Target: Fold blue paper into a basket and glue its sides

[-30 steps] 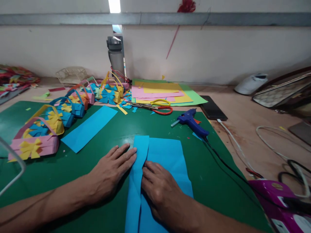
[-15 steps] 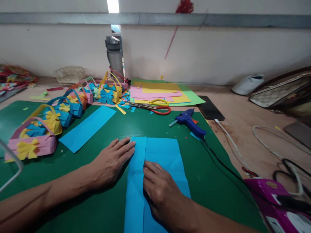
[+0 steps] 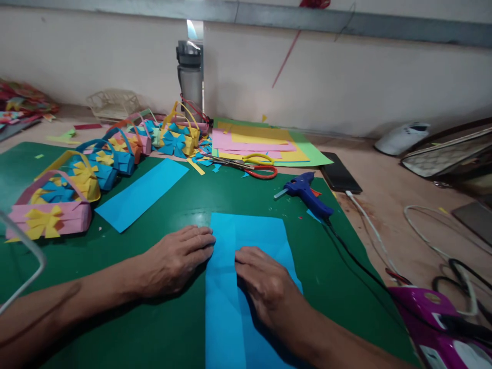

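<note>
A sheet of blue paper (image 3: 265,233) lies on the green mat in front of me, with a long flap (image 3: 223,287) folded over along its left side. My left hand (image 3: 182,256) rests flat at the left folded edge, its fingers stretched and their tips touching the paper. The fingers of my right hand (image 3: 265,287) are bent and closed at the flap's right edge, with the thumb hidden beneath. A separate blue paper strip (image 3: 142,195) lies at an angle farther to the left.
Several small paper baskets (image 3: 82,179) with bows line the left side. Scissors (image 3: 261,166) lie before stacked coloured sheets (image 3: 265,141). A blue glue gun (image 3: 307,195) trails its cord on the right, near a phone (image 3: 340,171). A grey bottle (image 3: 190,77) stands at the back.
My right hand has shifted slightly along the flap's edge, and the flap lies flatter. My left hand has slid a little toward me along the fold. The camera view has tilted slightly.
</note>
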A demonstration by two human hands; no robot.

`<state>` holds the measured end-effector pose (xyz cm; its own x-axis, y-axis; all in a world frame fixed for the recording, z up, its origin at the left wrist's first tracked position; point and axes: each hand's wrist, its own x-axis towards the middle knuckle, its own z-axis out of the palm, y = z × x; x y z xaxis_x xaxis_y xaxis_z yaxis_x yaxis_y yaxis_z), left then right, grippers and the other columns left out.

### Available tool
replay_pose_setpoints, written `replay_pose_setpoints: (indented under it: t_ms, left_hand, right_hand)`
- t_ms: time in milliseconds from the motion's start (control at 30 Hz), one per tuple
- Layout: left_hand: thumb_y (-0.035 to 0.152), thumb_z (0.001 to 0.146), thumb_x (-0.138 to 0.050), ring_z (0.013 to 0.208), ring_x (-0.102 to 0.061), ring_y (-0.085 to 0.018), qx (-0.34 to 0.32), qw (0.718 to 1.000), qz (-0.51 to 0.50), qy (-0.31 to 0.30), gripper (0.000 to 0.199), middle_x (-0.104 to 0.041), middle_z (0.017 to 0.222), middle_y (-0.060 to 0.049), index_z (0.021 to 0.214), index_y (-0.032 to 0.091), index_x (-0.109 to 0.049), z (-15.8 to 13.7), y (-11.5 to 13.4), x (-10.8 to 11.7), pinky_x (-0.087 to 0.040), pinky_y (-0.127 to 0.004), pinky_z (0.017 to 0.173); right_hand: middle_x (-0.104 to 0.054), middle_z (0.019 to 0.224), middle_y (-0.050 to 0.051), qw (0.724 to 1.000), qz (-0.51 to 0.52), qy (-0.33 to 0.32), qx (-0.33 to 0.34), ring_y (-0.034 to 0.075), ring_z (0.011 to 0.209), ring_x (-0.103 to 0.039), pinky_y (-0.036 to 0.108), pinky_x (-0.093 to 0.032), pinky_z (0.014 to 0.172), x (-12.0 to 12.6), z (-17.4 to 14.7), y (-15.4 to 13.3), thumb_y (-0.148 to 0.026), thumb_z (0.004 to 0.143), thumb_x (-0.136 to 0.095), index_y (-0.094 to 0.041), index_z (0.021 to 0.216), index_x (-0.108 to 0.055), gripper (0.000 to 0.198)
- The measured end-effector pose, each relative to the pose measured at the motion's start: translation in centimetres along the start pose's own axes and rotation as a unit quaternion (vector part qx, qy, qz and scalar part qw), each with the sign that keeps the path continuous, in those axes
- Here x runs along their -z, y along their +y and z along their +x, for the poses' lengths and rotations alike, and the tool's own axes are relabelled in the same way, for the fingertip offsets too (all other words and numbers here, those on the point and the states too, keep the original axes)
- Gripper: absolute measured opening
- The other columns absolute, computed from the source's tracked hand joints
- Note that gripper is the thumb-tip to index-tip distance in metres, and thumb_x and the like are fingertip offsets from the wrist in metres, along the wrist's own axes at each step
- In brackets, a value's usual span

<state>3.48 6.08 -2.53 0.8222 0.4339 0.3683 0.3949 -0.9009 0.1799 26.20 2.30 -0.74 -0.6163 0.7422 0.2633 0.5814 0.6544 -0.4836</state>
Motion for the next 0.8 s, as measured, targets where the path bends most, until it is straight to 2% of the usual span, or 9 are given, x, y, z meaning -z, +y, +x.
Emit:
replay_pose_setpoints:
  t_ms: [100,200,400,567,800]
  left_hand:
    - [0.009,0.089,-0.037,0.113,-0.052,-0.026,-0.006,1.0,-0.024,0.002,0.028,-0.062,0.114,-0.016,0.106,0.008,-0.059,0.0,0.0,0.2,-0.044,-0.043,0.097]
    - [0.01,0.089,-0.039,0.114,-0.052,-0.026,-0.014,0.999,-0.039,-0.016,0.028,-0.061,0.116,-0.015,0.108,0.008,-0.059,-0.3,0.0,0.3,-0.042,-0.042,0.1]
    - [0.015,0.089,-0.038,0.12,-0.048,-0.026,-0.003,0.997,-0.038,-0.063,0.033,-0.056,0.126,-0.013,0.118,0.011,-0.054,-0.7,-0.3,0.4,-0.037,-0.043,0.103]
    - [0.019,0.09,-0.036,0.13,-0.036,-0.028,0.059,0.994,-0.001,-0.09,0.039,-0.047,0.137,-0.01,0.128,0.015,-0.047,0.0,-1.5,0.5,-0.028,-0.051,0.106]
    - [0.021,0.09,-0.036,0.134,-0.027,-0.029,0.084,0.989,0.033,-0.119,0.046,-0.038,0.144,-0.006,0.135,0.019,-0.038,1.1,-2.9,0.4,-0.021,-0.053,0.107]
  right_hand:
    - [-0.064,0.093,0.009,1.0,-0.004,-0.024,-0.008,0.019,0.086,-0.056,0.034,-0.046,0.079,0.8,0.5,0.1,-0.006,0.087,-0.038,-0.015,0.083,-0.062,0.025]
    - [-0.063,0.101,0.011,0.997,-0.042,-0.062,-0.015,0.021,0.091,-0.056,0.034,-0.047,0.077,1.4,1.0,0.2,-0.004,0.084,-0.041,-0.015,0.087,-0.063,0.025]
    - [-0.06,0.085,0.008,0.99,-0.077,-0.121,-0.007,0.017,0.079,-0.052,0.027,-0.041,0.064,1.8,2.2,1.6,-0.004,0.083,-0.042,-0.016,0.076,-0.06,0.023]
    - [-0.054,0.074,0.004,0.99,-0.069,-0.125,0.009,0.013,0.067,-0.045,0.023,-0.033,0.056,2.0,3.0,3.0,-0.006,0.084,-0.04,-0.016,0.069,-0.056,0.024]
    - [-0.055,0.08,0.005,0.986,-0.053,-0.157,0.015,0.013,0.07,-0.046,0.022,-0.032,0.057,2.5,3.2,3.5,-0.001,0.081,-0.041,-0.015,0.071,-0.056,0.022]
